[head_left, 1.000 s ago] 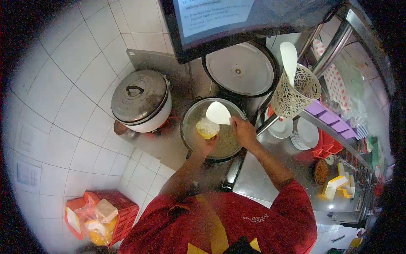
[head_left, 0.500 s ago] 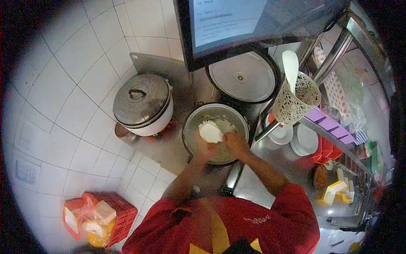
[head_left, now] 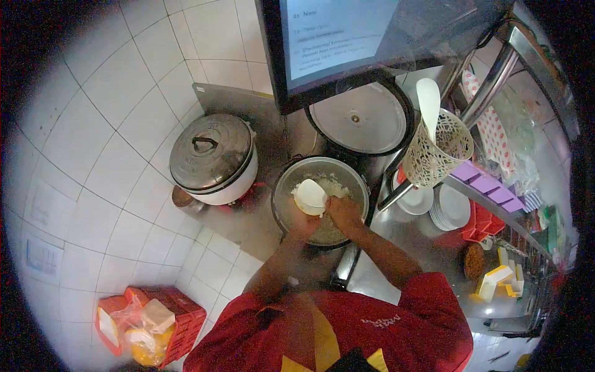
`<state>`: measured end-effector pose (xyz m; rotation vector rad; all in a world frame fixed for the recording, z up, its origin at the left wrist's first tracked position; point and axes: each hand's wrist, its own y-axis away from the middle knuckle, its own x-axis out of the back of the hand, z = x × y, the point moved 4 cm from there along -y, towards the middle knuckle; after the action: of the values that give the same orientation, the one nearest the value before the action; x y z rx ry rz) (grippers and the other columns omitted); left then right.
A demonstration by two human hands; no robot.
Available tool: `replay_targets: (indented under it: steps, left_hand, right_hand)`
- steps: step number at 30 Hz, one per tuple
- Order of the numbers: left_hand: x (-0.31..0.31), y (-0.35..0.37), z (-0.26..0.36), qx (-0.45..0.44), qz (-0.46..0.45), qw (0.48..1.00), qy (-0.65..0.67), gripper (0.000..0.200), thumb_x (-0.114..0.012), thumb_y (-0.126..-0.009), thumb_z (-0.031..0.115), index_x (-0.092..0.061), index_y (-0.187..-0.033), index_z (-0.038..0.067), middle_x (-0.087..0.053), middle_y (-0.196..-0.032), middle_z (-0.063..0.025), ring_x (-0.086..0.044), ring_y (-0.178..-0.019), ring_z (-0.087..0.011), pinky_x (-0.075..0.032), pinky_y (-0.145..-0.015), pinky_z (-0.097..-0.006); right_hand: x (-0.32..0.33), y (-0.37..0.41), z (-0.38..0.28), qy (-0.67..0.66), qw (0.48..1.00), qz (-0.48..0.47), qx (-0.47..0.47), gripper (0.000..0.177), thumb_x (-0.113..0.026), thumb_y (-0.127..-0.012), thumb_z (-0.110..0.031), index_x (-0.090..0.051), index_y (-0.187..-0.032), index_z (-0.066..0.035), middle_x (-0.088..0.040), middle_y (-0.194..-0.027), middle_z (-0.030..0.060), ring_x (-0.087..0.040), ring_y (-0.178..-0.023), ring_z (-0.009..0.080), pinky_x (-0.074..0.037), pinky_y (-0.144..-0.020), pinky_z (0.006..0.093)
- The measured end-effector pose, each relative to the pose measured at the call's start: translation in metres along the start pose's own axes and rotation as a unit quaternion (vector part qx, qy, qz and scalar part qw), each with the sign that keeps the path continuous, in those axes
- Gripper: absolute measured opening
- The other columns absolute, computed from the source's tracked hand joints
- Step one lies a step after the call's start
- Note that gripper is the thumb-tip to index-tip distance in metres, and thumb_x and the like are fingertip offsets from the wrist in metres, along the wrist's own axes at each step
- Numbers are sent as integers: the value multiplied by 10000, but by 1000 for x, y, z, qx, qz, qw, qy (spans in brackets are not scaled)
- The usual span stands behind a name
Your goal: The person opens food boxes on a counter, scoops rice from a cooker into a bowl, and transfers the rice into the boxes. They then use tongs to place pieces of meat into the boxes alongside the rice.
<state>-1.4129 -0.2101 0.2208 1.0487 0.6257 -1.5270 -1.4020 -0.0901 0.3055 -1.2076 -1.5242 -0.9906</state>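
Observation:
My right hand (head_left: 343, 215) is closed around the handle of a white rice paddle (head_left: 312, 193). The paddle's broad blade points up and to the left, over a round pot (head_left: 278, 197) that has white rice (head_left: 336, 190) in it. Just below the blade, my left hand (head_left: 303, 227) is cupped around a small pale container (head_left: 302, 206) with a yellowish edge. The paddle covers most of that container, so what it holds is hidden. Both hands are above the pot and close together.
A lidded pot (head_left: 214, 158) stands at the left. Behind the rice lies a large round lid (head_left: 356, 118) under a screen (head_left: 372, 37). A lattice holder (head_left: 437, 149) with another white paddle, stacked plates (head_left: 450, 206) and yellow-white cartons (head_left: 494, 283) are at the right.
The paddle blade has tilted more upright over the container in my left hand. Both hands stay close together above the pot. The whole view has shifted slightly.

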Motion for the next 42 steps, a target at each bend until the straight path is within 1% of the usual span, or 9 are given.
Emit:
replay_targets:
  steps: [11,13,17,19,22,32,34,37,42]
  left_hand:
    - [15,-20,-33,62,37,983,170,503,-377,-874,588,-569,-1143,209,-611,-1102,-8,-583,-974,-254,-470,-826,-429]
    - [-7,13,-6,-239,-39,944,-224,507,-417,-878,575,-555,-1168,182,-610,-1110,-31,-579,-997,-259,-478,-839,-428]
    - [36,-5,-19,-285,-6,842,-459,514,-629,-829,217,-409,-1285,133,-545,-1196,-90,-596,-946,-209,-528,-655,-272]
    - [27,-11,-34,88,-36,988,121,526,-407,-905,570,-547,-1183,147,-609,-1121,-63,-592,-1020,-245,-522,-794,-422]
    - [12,0,-16,103,-60,968,220,631,-635,-837,281,-292,-1347,138,-485,-1259,-119,-564,-1050,-212,-533,-702,-290]
    - [29,-5,-15,-37,-1,995,-95,547,-333,-881,621,-566,-1147,203,-616,-1104,6,-593,-998,-226,-526,-729,-411]
    - [23,-2,-13,123,168,975,80,524,-338,-884,609,-560,-1150,215,-612,-1105,9,-583,-1010,-229,-510,-751,-448]
    - [35,-24,-11,68,-132,989,-24,518,-360,-879,619,-546,-1165,230,-599,-1131,7,-561,-1058,-235,-481,-807,-472]
    - [35,-22,-11,199,15,974,104,636,-400,-829,692,-508,-1228,209,-569,-1200,-55,-558,-1060,-287,-492,-822,-497]
  right_hand:
    - [12,-2,11,-64,997,7,-46,320,-426,-923,-246,-618,-880,6,-649,-847,224,-641,-783,403,-512,-751,506]
    - [0,12,0,25,999,-13,15,278,-469,-898,-239,-623,-880,-9,-651,-832,212,-650,-779,385,-518,-750,498]
    - [-22,-1,14,63,997,-1,45,255,-489,-876,-231,-623,-886,-14,-652,-826,202,-656,-765,374,-519,-743,500]
    - [-29,-17,19,173,982,9,74,248,-516,-850,-243,-626,-876,-23,-651,-803,197,-661,-748,368,-521,-737,498]
    - [-14,-40,26,63,996,51,34,277,-493,-875,-264,-628,-882,-22,-649,-798,200,-658,-760,370,-519,-729,501]
    - [-46,-55,75,-29,995,88,43,402,-370,-957,-305,-646,-941,-13,-649,-899,226,-640,-795,388,-503,-744,516]
    - [-28,-35,63,154,974,160,42,419,-353,-965,-299,-646,-923,-3,-650,-918,225,-636,-810,404,-500,-775,516]
    - [28,12,-14,22,993,55,-101,390,-370,-961,-291,-643,-916,-15,-653,-907,214,-641,-837,399,-514,-748,512]
    - [11,5,39,32,982,153,-104,456,-378,-964,-365,-662,-879,-19,-656,-847,227,-647,-792,405,-523,-719,502]
